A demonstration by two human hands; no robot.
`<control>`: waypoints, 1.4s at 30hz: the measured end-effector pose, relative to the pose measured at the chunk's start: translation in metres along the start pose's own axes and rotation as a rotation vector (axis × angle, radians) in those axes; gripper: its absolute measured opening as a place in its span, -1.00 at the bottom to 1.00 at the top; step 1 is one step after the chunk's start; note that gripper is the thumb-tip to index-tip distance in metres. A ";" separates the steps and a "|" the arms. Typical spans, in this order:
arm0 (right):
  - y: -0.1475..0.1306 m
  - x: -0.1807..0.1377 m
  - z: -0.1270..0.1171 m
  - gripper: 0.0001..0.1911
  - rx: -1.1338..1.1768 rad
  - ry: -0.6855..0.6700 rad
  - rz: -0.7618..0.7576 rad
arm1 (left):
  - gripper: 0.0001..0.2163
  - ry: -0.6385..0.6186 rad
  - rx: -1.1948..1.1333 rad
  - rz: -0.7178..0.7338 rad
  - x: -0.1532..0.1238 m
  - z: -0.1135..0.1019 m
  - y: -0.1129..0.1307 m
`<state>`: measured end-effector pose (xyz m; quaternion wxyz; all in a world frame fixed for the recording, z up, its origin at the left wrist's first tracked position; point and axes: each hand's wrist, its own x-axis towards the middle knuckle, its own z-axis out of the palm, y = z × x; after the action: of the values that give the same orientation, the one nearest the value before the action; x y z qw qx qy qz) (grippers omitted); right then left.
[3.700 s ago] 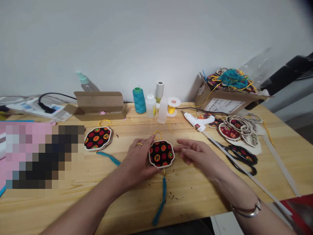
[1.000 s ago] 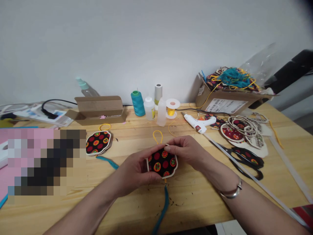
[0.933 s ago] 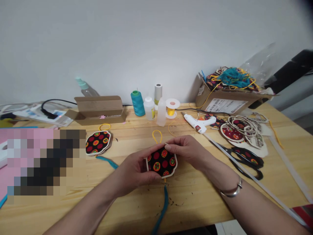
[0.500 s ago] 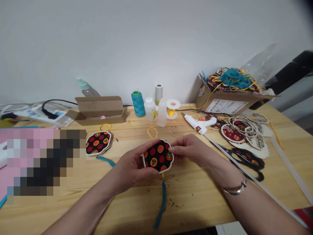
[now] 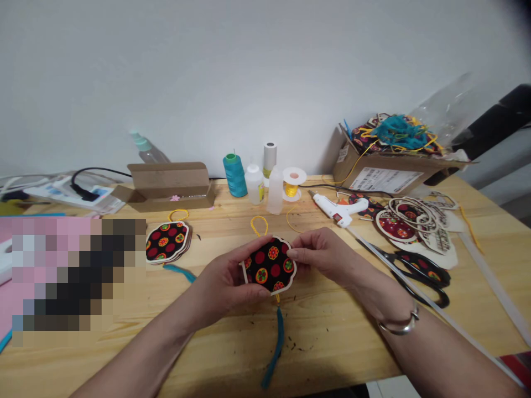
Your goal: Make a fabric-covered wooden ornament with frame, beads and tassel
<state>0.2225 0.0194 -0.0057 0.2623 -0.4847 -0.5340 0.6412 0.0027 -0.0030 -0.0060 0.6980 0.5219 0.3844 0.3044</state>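
My left hand (image 5: 236,279) is closed around the left side of a scallop-edged pendant (image 5: 271,265), its thumb along the lower edge. The pendant has black fabric with red and orange flower prints inside a pale wooden rim. A yellow cord loop (image 5: 259,225) shows above it, and a teal tassel (image 5: 277,337) hangs below. My right hand (image 5: 317,254) pinches the pendant's right edge between thumb and fingers; some fingertips are hidden behind it. To the left lies a stack of matching pendants (image 5: 168,243) with its own yellow loop and teal tassel.
Behind my hands stand a teal thread cone (image 5: 235,176), bottles (image 5: 274,190) and a yellow cord spool (image 5: 293,185). A white glue gun (image 5: 340,209), black scissors (image 5: 418,276) and wooden frames (image 5: 415,218) lie right, before a full cardboard box (image 5: 381,177). An open small box (image 5: 168,190) sits back left.
Almost nothing differs. The pendant in my hands and its tassel have shifted very slightly to the right; both hands keep the same grip.
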 end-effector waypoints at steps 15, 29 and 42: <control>-0.006 -0.004 0.002 -0.73 0.032 0.011 0.025 | -0.34 -0.056 -0.096 -0.040 0.002 -0.004 0.000; -0.006 -0.001 0.004 -0.66 0.204 0.016 0.077 | -0.33 0.010 -0.144 -0.039 0.003 0.000 0.003; -0.005 0.001 0.007 -0.63 0.192 -0.010 0.092 | -0.30 0.112 -0.041 0.024 0.006 -0.003 0.002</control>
<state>0.2149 0.0185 -0.0012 0.2752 -0.4782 -0.4484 0.7033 0.0032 0.0041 -0.0061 0.6823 0.4943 0.4101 0.3493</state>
